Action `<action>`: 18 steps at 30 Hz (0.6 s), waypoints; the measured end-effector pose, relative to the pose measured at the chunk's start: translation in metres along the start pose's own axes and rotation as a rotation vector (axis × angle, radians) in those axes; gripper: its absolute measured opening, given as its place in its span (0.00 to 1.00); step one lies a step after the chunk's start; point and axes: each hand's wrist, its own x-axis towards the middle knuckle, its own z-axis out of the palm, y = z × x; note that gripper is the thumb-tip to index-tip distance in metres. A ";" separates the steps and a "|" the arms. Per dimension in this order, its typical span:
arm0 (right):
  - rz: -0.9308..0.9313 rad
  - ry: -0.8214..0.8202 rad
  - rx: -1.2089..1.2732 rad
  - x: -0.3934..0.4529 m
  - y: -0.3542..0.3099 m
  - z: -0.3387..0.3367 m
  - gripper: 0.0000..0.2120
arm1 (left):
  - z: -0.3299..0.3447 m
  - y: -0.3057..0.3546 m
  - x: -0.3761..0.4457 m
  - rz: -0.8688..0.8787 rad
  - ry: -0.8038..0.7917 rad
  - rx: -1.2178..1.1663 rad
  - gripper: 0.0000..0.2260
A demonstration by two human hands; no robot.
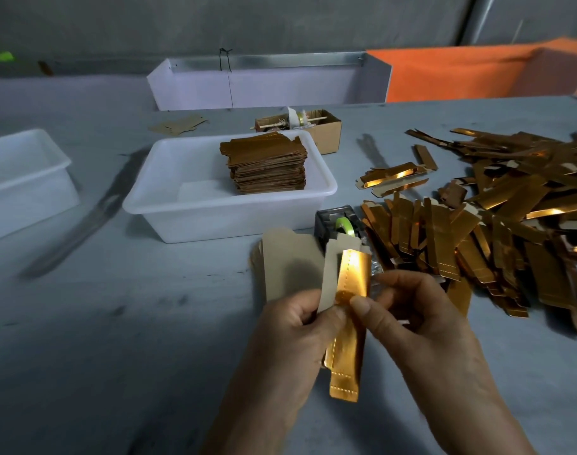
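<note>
A gold foil card blank [347,323], long and creased with dashed fold lines, is held upright above the grey table. My left hand [293,326] grips its left side, where the plain brown back of a flap shows. My right hand [408,307] pinches its right edge with thumb and fingers. A stack of brown-backed blanks [287,257] lies on the table just behind my left hand. A large loose pile of gold blanks [497,221] spreads to the right.
A white plastic tub [169,205] holds a neat stack of gold blanks [267,165]. A second white tub [27,178] sits at the left. A tape dispenser with green tape [341,224] stands behind my hands. A small cardboard box [326,129] and white bin [264,83] stand at the back.
</note>
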 end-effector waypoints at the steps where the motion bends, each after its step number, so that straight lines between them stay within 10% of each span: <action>1: 0.056 -0.015 0.081 0.003 0.001 -0.001 0.24 | 0.000 0.001 -0.002 -0.020 -0.028 -0.009 0.06; 18: 0.245 -0.146 0.337 0.013 0.000 -0.002 0.14 | 0.012 -0.006 -0.004 0.033 0.300 0.055 0.04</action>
